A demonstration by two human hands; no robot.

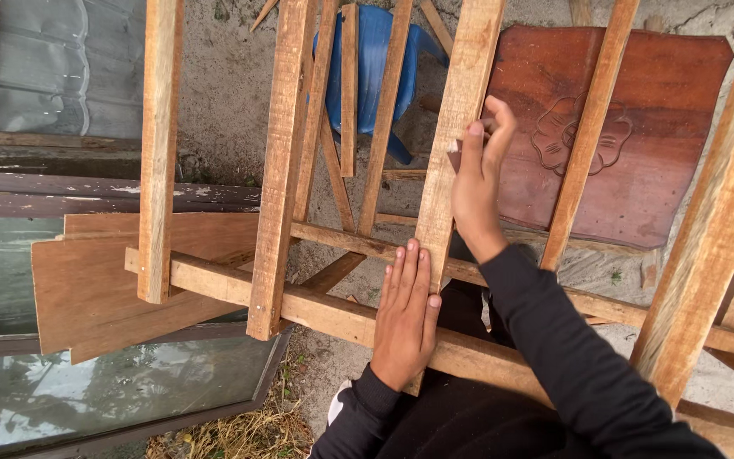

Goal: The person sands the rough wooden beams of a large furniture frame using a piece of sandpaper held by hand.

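Head view: left hand [405,319] flat, fingers spread, on the crossbar [333,313]; right hand [479,174] pinching a small pad [454,146] against the upright slat [456,127].

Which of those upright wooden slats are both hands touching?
The pale slat right of the middle: the left hand lies flat at its foot, the right hand grips its edge higher up. The others stand untouched.

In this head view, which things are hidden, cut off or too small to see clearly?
- Head view: whatever the right hand pinches against the wooden slat is too small and covered by its fingers.
- Head view: the slat's lower end is hidden under the left hand.
- Head view: the blue plastic chair is mostly hidden behind slats.
- Head view: the carved reddish board is crossed by slats.
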